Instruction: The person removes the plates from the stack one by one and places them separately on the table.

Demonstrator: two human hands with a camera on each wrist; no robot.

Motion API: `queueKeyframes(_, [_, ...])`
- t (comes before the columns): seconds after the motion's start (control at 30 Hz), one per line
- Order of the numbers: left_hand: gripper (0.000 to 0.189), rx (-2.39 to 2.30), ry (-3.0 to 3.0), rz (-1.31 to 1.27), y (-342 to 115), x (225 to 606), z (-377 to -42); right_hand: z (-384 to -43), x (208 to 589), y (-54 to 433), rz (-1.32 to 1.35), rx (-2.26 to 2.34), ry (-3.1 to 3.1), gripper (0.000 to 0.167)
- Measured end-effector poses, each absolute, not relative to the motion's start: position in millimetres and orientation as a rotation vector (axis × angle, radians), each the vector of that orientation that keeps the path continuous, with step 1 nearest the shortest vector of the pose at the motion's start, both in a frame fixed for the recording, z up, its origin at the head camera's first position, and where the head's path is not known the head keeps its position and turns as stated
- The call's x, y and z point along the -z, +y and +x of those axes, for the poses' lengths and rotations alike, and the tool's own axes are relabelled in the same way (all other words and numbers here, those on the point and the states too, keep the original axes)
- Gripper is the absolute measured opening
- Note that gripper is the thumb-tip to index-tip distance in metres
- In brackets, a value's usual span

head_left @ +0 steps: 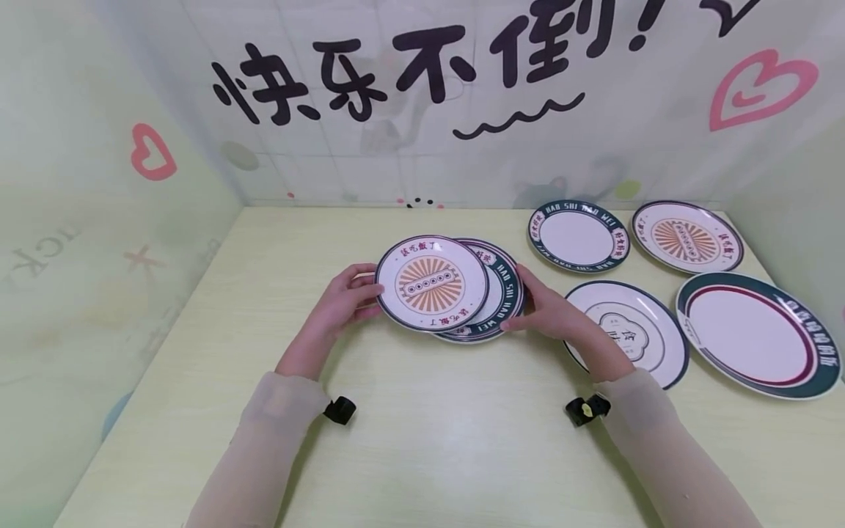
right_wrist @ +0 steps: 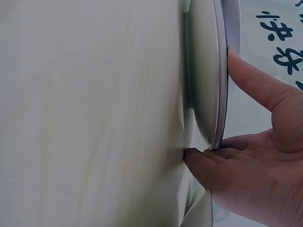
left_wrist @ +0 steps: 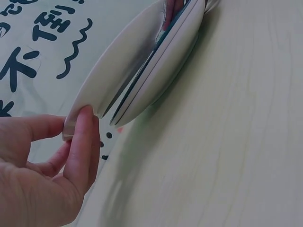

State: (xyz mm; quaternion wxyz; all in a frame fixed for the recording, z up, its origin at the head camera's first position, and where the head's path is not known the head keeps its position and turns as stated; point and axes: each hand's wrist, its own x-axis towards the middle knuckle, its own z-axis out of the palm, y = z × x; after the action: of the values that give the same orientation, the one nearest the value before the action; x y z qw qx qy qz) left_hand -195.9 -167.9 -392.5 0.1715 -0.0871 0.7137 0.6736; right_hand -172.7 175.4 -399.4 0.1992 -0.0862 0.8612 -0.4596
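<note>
My left hand (head_left: 350, 297) pinches the left rim of a round white plate (head_left: 432, 282) with an orange sunburst and red characters. In the left wrist view, the thumb is on one side of this tilted plate (left_wrist: 120, 59) and fingers press its underside. Beneath it, partly covered, lies a green-rimmed plate (head_left: 505, 293) with white lettering. My right hand (head_left: 548, 308) holds that plate's right rim, its thumb and fingers spread along the edge. Stacked plate rims (right_wrist: 218, 94) show between them in the right wrist view; how many is unclear. A gap separates the sunburst plate from the stack (left_wrist: 168, 64).
On the right of the pale table (head_left: 436, 455) lie another green-rimmed plate (head_left: 581, 238), a sunburst plate (head_left: 716, 246), a dark-rimmed white plate (head_left: 667, 345) partly behind the right forearm, and a large oval plate (head_left: 746, 334). A printed backdrop (head_left: 396, 169) rises behind.
</note>
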Motion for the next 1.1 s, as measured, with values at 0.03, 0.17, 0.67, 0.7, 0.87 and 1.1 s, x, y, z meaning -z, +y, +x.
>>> queueKeyframes(0.03, [0.052,-1.929,2.012,-0.250,-169,392,-196,-172,399,176,-0.242,1.290,2.406,0.112])
queueKeyframes(0.17, [0.051,-1.995,1.959,-0.268,-173,391,-197,-172,401,177,-0.248,1.319,2.386,0.111])
queueKeyframes(0.67, [0.039,-2.215,1.846,-0.458,-187,382,-204,-171,401,178,-0.242,1.281,2.411,0.112])
queueKeyframes(0.7, [0.040,-2.222,1.844,-0.465,-188,382,-205,-171,401,178,-0.240,1.279,2.412,0.112])
queueKeyframes(0.87, [0.045,-2.240,1.838,-0.482,-189,381,-207,-171,401,178,-0.244,1.274,2.415,0.111])
queueKeyframes(1.1, [0.046,-2.262,1.830,-0.489,-190,380,-210,-171,399,177,-0.244,1.280,2.416,0.111])
